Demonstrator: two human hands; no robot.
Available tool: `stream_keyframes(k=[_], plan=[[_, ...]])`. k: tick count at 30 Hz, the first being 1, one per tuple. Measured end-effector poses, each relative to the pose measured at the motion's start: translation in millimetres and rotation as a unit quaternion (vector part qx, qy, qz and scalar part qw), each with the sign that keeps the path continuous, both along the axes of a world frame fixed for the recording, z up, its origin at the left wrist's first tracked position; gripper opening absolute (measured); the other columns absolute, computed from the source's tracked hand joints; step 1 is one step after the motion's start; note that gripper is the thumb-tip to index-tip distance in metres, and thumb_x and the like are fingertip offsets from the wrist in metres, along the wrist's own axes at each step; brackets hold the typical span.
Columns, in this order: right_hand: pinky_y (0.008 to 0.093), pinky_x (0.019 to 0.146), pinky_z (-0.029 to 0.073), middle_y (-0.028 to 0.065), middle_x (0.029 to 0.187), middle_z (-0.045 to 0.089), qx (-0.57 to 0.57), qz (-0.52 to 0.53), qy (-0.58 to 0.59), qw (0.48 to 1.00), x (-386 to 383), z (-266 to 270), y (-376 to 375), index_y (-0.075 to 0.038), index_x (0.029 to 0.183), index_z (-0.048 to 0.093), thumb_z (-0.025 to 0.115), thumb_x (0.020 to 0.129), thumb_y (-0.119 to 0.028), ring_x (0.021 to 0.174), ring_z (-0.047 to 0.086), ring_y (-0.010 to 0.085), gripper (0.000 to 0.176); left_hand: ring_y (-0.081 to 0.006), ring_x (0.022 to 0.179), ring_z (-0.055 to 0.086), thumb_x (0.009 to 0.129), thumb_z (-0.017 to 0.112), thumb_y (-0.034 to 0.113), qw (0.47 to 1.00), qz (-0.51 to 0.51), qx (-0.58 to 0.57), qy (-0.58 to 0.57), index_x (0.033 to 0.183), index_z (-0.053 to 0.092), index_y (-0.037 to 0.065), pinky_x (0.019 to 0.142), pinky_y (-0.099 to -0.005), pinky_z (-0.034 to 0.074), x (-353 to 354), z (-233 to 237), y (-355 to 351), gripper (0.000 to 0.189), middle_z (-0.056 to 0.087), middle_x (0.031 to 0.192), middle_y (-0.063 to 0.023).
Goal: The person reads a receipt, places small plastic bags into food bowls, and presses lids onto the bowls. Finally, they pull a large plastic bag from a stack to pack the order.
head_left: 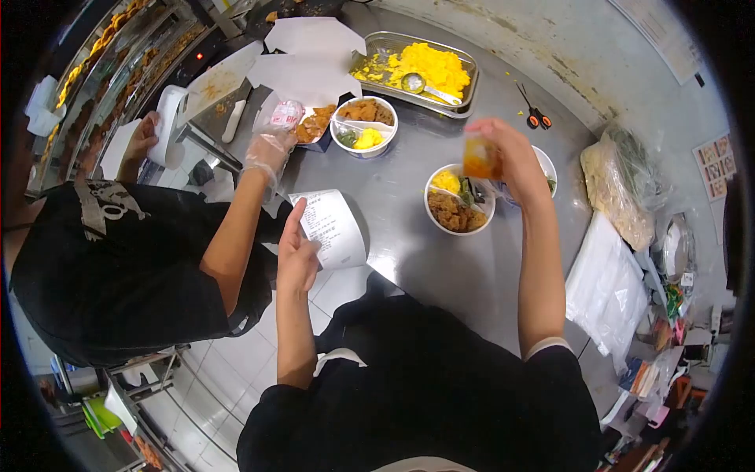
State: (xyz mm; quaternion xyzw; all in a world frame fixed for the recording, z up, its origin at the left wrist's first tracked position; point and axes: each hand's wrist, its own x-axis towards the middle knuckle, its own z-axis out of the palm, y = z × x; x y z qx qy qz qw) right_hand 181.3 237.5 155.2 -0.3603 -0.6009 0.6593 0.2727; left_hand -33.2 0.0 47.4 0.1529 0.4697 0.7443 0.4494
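A printed paper receipt (338,232), long and curling, is pinched in my left hand (297,258) near the front edge of the steel table. My right hand (510,153), somewhat blurred, grips a small packet of orange sauce (480,160); its exact form is smeared by motion. Just below that hand stands a white bowl (449,230) with fried chicken, yellow egg and greens. A second white bowl (548,165) sits partly hidden behind my right wrist. Farther left is a third bowl (391,118) with chicken, egg and greens.
A co-worker's gloved hand (270,149) touches an open food box (318,144) on the left. At the back lies a metal tray (472,75) of scrambled egg with a spoon. Scissors (539,118) and plastic bags (609,275) are on the right.
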Motion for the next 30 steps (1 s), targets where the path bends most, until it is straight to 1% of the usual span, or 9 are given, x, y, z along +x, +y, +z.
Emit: stream_keyframes(k=[3,6,9,13,18,22,26,29,30], plan=[[0.0184,0.068,0.040,-0.0013,0.076,0.049,0.004,0.087,0.101,0.991,-44,-20,17,-0.008,0.094,0.057,0.052,0.076,-0.016,0.068,0.046,0.0075,0.020,-0.0228,0.121,0.038,0.061,0.033,-0.022,1.000,0.002,0.015,-0.005,0.134,0.027,0.002,0.098,-0.0313,0.033,-3,-8,-5,0.076,0.036,0.131,-0.0141],[0.0190,0.068,0.040,-0.0007,0.078,0.052,0.102,0.071,0.032,0.992,-80,-29,19,-0.006,0.090,0.055,0.053,0.073,-0.007,0.071,0.048,0.0074,0.017,-0.0233,0.123,0.036,0.062,0.033,-0.022,0.999,0.001,0.035,-0.016,0.134,0.025,0.001,0.100,-0.0318,0.030,-9,-15,-2,0.077,0.032,0.134,-0.0142],[0.0223,0.067,0.041,0.0022,0.077,0.055,0.081,0.093,0.046,0.991,-106,-40,24,-0.004,0.088,0.054,0.052,0.070,0.001,0.072,0.050,0.0105,0.018,-0.0228,0.124,0.034,0.061,0.033,-0.023,0.999,0.011,0.049,-0.018,0.135,0.024,0.000,0.101,-0.0306,0.029,-14,-16,-10,0.078,0.030,0.136,-0.0142],[0.0210,0.066,0.041,-0.0010,0.079,0.054,0.010,0.109,0.020,0.994,-133,-43,22,-0.009,0.083,0.052,0.052,0.074,0.000,0.076,0.052,0.0072,0.012,-0.0225,0.125,0.033,0.061,0.036,-0.020,0.998,0.015,0.061,0.010,0.136,0.022,0.000,0.099,-0.0298,0.032,-21,-15,-13,0.078,0.029,0.136,-0.0156],[0.0243,0.056,0.044,0.0023,0.075,0.058,0.075,0.072,0.027,0.994,-177,-68,19,-0.007,0.079,0.054,0.054,0.073,-0.002,0.070,0.056,0.0110,0.008,-0.0224,0.126,0.032,0.061,0.036,-0.021,0.998,0.018,0.056,0.008,0.136,0.022,0.001,0.100,-0.0293,0.031,-22,-8,-12,0.079,0.026,0.138,-0.0160],[0.0349,0.064,0.046,0.0116,0.074,0.060,0.410,0.046,-0.129,0.902,-206,-120,30,-0.007,0.071,0.059,0.055,0.068,-0.001,0.072,0.058,0.0282,0.007,-0.0197,0.124,0.035,0.063,0.034,-0.024,0.998,0.021,0.054,0.022,0.136,0.021,0.001,0.098,-0.0267,0.030,-27,-13,-13,0.079,0.025,0.139,-0.0150],[0.0378,0.070,0.044,0.0083,0.082,0.060,0.546,0.063,-0.097,0.830,-212,-129,33,-0.009,0.074,0.063,0.056,0.065,-0.005,0.080,0.056,0.0274,0.012,-0.0178,0.124,0.034,0.063,0.034,-0.023,0.999,0.008,0.046,0.005,0.137,0.022,0.001,0.091,-0.0224,0.035,-30,-8,-17,0.079,0.020,0.141,-0.0153],[0.0404,0.074,0.042,0.0072,0.086,0.061,0.672,0.129,-0.151,0.713,-209,-125,23,-0.010,0.074,0.065,0.055,0.066,-0.011,0.089,0.053,0.0245,0.013,-0.0181,0.126,0.031,0.062,0.034,-0.023,0.998,0.023,0.059,0.014,0.137,0.021,0.002,0.092,-0.0223,0.034,-32,-17,-19,0.080,0.016,0.143,-0.0150],[0.0409,0.081,0.037,0.0060,0.089,0.060,0.655,0.156,-0.218,0.707,-208,-121,17,-0.008,0.074,0.065,0.052,0.068,-0.016,0.098,0.050,0.0227,0.017,-0.0184,0.127,0.029,0.061,0.034,-0.023,0.997,0.022,0.067,0.012,0.137,0.021,0.002,0.093,-0.0227,0.033,-32,-17,-19,0.081,0.016,0.143,-0.0148]])
